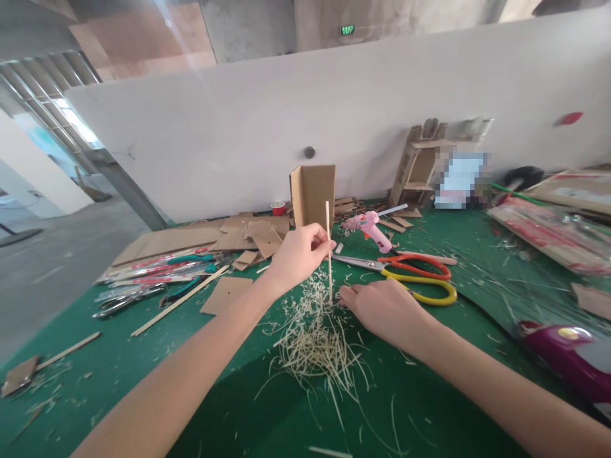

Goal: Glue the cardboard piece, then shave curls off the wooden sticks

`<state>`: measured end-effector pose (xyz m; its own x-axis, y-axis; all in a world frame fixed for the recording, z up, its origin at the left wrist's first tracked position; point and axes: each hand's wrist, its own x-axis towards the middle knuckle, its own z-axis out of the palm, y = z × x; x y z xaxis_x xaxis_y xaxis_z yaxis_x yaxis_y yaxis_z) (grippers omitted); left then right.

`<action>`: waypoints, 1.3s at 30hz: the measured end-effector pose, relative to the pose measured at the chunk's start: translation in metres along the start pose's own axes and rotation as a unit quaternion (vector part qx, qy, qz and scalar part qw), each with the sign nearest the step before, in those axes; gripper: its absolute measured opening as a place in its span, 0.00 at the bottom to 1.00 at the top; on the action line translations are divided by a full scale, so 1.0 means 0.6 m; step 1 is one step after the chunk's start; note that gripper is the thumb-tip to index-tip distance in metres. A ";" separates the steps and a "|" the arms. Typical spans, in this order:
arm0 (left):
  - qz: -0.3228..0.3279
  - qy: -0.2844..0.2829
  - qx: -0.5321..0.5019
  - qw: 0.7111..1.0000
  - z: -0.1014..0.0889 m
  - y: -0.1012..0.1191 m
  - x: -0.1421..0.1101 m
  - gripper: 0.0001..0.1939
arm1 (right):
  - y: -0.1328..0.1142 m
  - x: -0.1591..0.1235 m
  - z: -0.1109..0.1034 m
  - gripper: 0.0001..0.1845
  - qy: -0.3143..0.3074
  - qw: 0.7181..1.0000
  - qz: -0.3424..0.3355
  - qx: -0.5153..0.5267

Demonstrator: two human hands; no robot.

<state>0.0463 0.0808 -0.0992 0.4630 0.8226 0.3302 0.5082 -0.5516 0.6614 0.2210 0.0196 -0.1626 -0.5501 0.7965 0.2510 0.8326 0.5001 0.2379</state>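
My left hand (305,251) is closed in a pinch around a thin wooden stick (328,222), which stands nearly upright. The stick's lower end reaches down to a heap of pale wood shavings (315,350) on the green tabletop. Close to that lower end, on its right side, my right hand (370,302) has its fingers pressed together. A small dark bit shows at those fingertips, too small to name. Just beyond my right hand lie scissors (424,277) with red and yellow handles, and behind them rests a pink glue gun (375,229).
A folded cardboard piece (319,191) stands upright behind my left hand. To the left lie cardboard scraps (229,294), teal-handled pliers (186,286) and a long wooden strip (181,302). At right are a purple device (563,350), plastic-wrapped packs (548,235) and a cardboard structure (415,165).
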 end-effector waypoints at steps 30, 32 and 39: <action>-0.032 -0.030 -0.042 0.998 -0.007 -0.003 0.002 0.09 | 0.009 0.010 -0.022 0.19 0.045 0.996 0.069 -0.046; -0.041 -0.030 -0.047 0.998 -0.006 -0.008 0.005 0.08 | 0.012 0.013 -0.015 0.19 0.033 0.996 0.069 -0.037; -0.047 -0.041 -0.088 0.994 -0.005 -0.009 0.007 0.07 | 0.015 0.008 -0.004 0.16 -0.001 0.999 0.041 -0.002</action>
<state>0.0432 0.0875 -0.0994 0.4809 0.8512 0.2103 0.4196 -0.4341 0.7972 0.2257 0.0274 -0.1571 -0.4800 0.8351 0.2686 0.8746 0.4317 0.2205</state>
